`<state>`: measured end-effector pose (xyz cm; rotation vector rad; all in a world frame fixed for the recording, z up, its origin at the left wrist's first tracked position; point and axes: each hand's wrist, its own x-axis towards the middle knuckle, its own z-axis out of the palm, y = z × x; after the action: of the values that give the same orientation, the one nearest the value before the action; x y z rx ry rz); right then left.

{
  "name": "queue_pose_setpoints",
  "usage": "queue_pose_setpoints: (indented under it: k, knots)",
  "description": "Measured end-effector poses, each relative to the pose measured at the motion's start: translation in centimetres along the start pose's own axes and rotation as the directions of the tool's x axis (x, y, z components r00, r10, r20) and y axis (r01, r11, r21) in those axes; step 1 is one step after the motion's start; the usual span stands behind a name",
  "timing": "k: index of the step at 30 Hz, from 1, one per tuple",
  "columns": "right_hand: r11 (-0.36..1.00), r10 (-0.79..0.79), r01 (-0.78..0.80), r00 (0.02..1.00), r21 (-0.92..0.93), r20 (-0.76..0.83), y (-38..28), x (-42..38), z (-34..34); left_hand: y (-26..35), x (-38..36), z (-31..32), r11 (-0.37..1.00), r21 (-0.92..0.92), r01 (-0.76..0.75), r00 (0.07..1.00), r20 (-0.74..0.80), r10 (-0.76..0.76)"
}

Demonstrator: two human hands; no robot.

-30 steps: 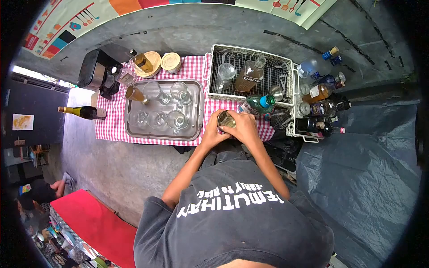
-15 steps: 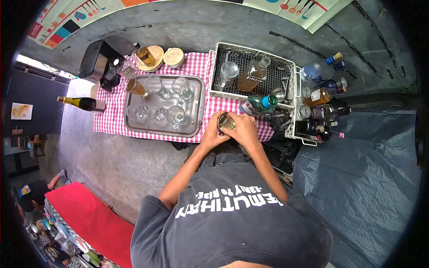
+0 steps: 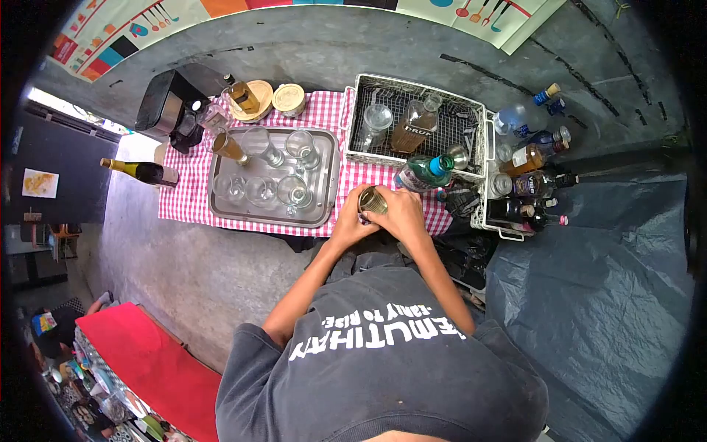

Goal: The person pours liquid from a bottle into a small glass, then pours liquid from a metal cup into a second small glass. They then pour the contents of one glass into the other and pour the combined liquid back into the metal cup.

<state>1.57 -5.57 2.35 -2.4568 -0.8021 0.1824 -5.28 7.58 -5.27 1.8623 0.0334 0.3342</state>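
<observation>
Both my hands wrap around a small glass jar (image 3: pixel 373 200) with amber liquid, held over the front edge of the red-checked cloth (image 3: pixel 186 199). My left hand (image 3: pixel 347 221) grips its left side and my right hand (image 3: pixel 403 212) covers its right side and top. Just beyond the jar lies a green bottle with a blue cap (image 3: pixel 425 172). A metal tray (image 3: pixel 318 205) with several empty glasses and one tilted amber glass sits to the left of my hands.
A white wire basket (image 3: pixel 351 118) holds a glass and an amber bottle. Several bottles stand in a rack at right (image 3: pixel 534 177). A black appliance (image 3: pixel 163 107), wooden lids and a wine bottle (image 3: pixel 140 172) are at left. A dark tarp covers the right.
My hands stay on the jar in the same spot; only the view has shifted slightly.
</observation>
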Motion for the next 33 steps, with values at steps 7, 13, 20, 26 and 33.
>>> queue_pose_setpoints:
  k: [7, 13, 20, 26, 33]
  knots:
    - [1.0, -0.004, 0.004, 1.0, -0.006, 0.012, -0.12, 0.14, -0.47, 0.18, 0.23, -0.05, 1.0, 0.01, -0.002, 1.0, 0.005, 0.002]
    - [1.0, -0.019, 0.019, 1.0, -0.023, 0.003, -0.15, 0.15, -0.46, 0.02, 0.27, 0.05, 1.0, 0.008, 0.016, 1.0, 0.022, -0.017]
    - [0.999, -0.042, 0.042, 0.999, -0.005, -0.006, 0.28, 0.15, -0.2, -0.28, 0.16, 0.43, 0.999, 0.001, -0.035, 0.999, -0.013, 0.035]
    - [0.999, -0.049, 0.049, 0.999, -0.004, -0.001, 0.41, 0.06, -0.39, -0.41, 0.15, 0.51, 0.997, 0.039, -0.066, 0.998, -0.012, 0.066]
    - [0.999, -0.051, 0.051, 0.999, -0.018, -0.008, 0.36, 0.02, -0.42, -0.3, 0.28, 0.52, 0.997, 0.039, -0.073, 0.997, -0.012, 0.074]
